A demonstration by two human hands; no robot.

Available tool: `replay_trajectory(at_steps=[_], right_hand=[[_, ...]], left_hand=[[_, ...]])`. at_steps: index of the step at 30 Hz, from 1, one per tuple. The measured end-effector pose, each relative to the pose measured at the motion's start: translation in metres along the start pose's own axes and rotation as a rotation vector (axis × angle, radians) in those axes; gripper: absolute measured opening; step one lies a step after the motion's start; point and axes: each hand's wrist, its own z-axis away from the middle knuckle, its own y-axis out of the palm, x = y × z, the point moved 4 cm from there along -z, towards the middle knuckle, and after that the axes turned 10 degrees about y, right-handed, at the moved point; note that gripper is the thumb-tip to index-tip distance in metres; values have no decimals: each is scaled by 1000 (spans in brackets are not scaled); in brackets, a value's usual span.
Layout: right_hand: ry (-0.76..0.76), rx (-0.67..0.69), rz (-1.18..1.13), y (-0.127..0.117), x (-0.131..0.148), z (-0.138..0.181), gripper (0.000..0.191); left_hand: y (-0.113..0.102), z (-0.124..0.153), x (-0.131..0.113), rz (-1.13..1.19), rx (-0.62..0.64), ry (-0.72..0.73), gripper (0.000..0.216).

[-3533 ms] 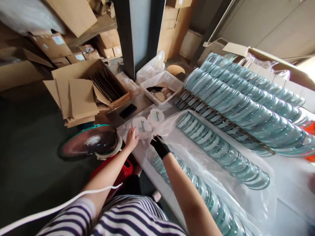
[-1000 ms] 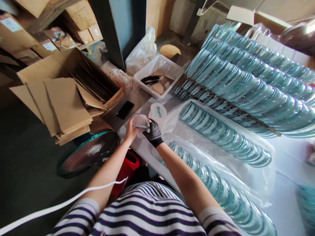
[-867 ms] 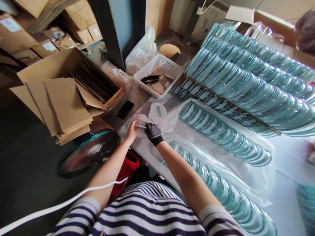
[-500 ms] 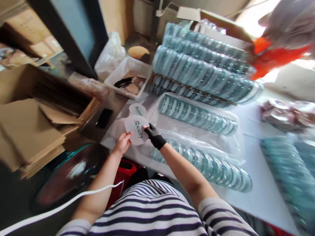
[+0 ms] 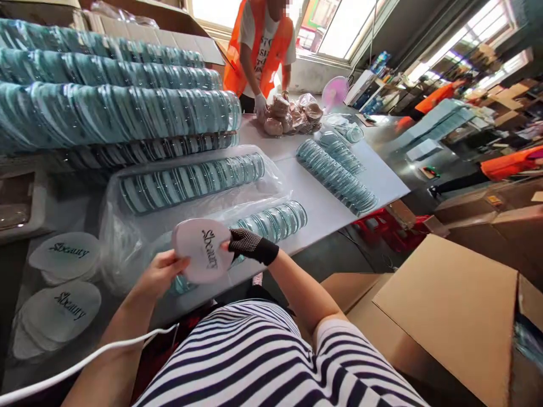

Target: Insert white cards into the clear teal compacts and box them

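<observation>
I hold a round white pouch printed "Sbeauty" (image 5: 202, 250) between both hands, above the table's near edge. My bare left hand (image 5: 159, 274) grips its left rim. My right hand (image 5: 248, 246), in a black dotted glove, pinches its right rim. Two piles of the same white pouches (image 5: 63, 257) (image 5: 57, 311) lie on the table at the left. Rows of round teal-rimmed mirrors (image 5: 190, 182) (image 5: 274, 217) lie in clear plastic bags just behind my hands.
Long stacked rows of teal mirrors (image 5: 114, 110) fill the back left. More mirrors (image 5: 335, 172) lie on the white table (image 5: 314, 203). A person in an orange vest (image 5: 261, 45) handles brown bagged items (image 5: 291, 116) at the far end. An open cardboard box (image 5: 445, 316) stands at my right.
I lifted one pouch off the pile with both hands and turned to the right. The view now takes in the table's far end, the other person and the cardboard box.
</observation>
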Motion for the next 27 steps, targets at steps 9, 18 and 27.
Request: replay_trajectory(at_steps=[9,18,27], right_hand=[[20,26,-79,-156,-32,62,50],[62,-18,-200,-269,-63,57,59],[-309,-646,270,-271,-66,70,60]], left_hand=[[163,-57,43,27,195,-92,33],[273,-111,89,158,190,-113,44],[282,-141,102,62,-148,81,39]])
